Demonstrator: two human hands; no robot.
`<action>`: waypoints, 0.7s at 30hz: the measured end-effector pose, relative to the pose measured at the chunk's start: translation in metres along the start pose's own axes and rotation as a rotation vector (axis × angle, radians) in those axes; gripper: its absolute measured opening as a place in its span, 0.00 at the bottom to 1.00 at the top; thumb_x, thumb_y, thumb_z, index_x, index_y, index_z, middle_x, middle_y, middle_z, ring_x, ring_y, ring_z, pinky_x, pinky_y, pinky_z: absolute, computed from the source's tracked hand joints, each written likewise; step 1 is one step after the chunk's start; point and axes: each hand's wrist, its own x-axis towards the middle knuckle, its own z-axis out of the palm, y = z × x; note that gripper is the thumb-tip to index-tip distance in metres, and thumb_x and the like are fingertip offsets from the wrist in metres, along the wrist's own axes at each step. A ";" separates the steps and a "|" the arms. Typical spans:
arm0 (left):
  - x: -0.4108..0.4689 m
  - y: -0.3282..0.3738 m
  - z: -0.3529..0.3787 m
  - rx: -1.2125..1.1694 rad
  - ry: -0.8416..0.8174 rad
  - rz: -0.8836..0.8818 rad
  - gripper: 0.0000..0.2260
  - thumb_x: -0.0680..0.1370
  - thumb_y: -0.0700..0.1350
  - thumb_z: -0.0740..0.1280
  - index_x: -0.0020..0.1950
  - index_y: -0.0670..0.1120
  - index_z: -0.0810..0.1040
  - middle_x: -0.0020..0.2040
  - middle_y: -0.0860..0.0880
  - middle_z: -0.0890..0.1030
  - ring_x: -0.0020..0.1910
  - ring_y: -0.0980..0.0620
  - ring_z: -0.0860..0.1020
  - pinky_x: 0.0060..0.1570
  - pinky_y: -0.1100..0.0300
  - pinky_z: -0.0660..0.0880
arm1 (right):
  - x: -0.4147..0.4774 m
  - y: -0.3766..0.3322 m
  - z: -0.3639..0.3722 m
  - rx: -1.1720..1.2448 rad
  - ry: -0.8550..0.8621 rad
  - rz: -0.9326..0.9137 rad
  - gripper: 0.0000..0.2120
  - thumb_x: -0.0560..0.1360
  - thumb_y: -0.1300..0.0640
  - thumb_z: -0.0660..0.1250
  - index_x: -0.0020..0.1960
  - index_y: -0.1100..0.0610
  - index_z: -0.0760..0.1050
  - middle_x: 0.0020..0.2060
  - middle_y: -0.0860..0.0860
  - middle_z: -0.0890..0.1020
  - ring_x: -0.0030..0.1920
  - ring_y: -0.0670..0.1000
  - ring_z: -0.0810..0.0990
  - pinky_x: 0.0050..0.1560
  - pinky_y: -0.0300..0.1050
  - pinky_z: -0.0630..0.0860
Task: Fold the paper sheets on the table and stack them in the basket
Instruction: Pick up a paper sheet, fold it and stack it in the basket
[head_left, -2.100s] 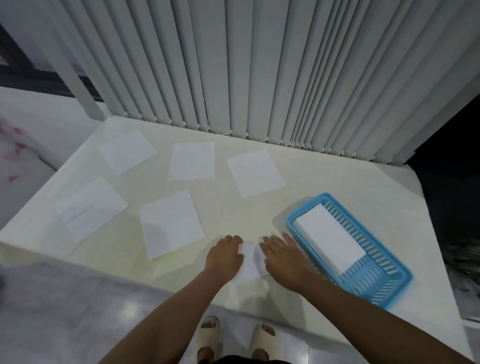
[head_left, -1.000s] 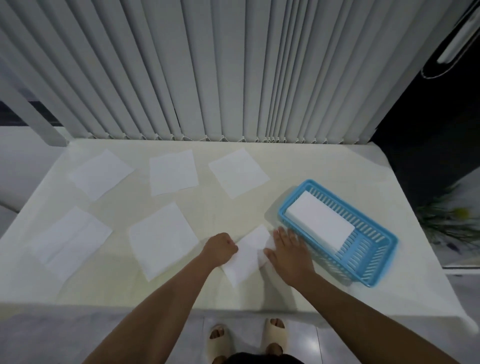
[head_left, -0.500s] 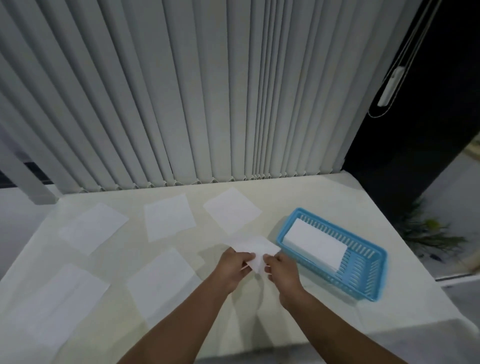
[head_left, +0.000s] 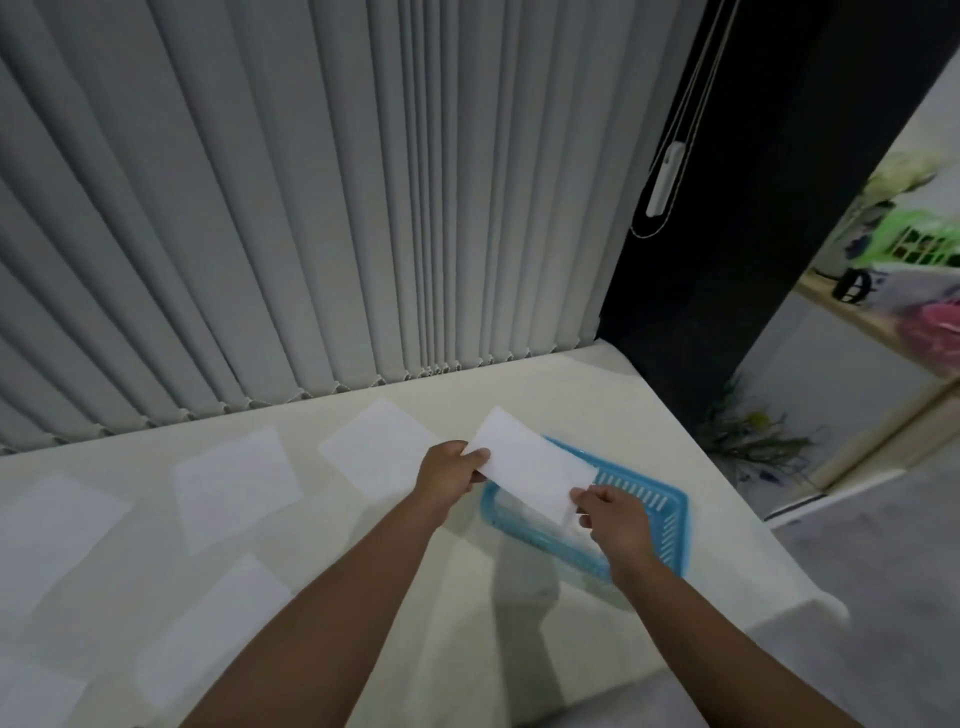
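A folded white paper sheet (head_left: 530, 464) hangs in the air above the blue basket (head_left: 660, 525), held at both ends. My left hand (head_left: 449, 475) pinches its left end and my right hand (head_left: 613, 519) pinches its lower right end. White folded paper lies inside the basket, mostly hidden by the held sheet. Several flat white sheets lie on the table: one (head_left: 376, 452) behind my left hand, one (head_left: 236, 483) further left, one (head_left: 218, 629) near the front.
The cream table (head_left: 649, 415) ends close to the right of the basket. Grey vertical blinds (head_left: 311, 208) hang along the far edge, with a cord pull (head_left: 662, 179) at the right. More sheets (head_left: 47, 525) lie at the far left.
Both hands lifted the folded sheet off the table and carried it right, over the basket. The camera tilted up and turned right.
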 end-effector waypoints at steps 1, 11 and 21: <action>0.005 0.000 0.005 0.081 -0.005 0.010 0.06 0.76 0.45 0.68 0.46 0.41 0.79 0.43 0.44 0.81 0.38 0.50 0.78 0.40 0.60 0.73 | 0.007 0.001 -0.007 -0.002 0.020 0.009 0.05 0.74 0.60 0.70 0.41 0.61 0.78 0.33 0.54 0.78 0.32 0.49 0.74 0.35 0.43 0.70; 0.034 -0.013 0.026 0.512 -0.070 -0.019 0.13 0.73 0.49 0.70 0.50 0.41 0.83 0.52 0.43 0.84 0.50 0.46 0.80 0.55 0.54 0.76 | 0.050 0.028 -0.035 -0.076 0.054 0.081 0.07 0.73 0.67 0.66 0.39 0.62 0.81 0.33 0.52 0.80 0.33 0.48 0.75 0.36 0.41 0.72; 0.032 -0.022 0.023 0.592 -0.076 0.141 0.08 0.76 0.46 0.67 0.52 0.44 0.83 0.46 0.49 0.82 0.46 0.53 0.77 0.47 0.63 0.70 | 0.042 0.048 -0.020 -0.279 0.067 0.009 0.11 0.72 0.54 0.70 0.35 0.61 0.80 0.34 0.54 0.82 0.37 0.53 0.79 0.39 0.45 0.72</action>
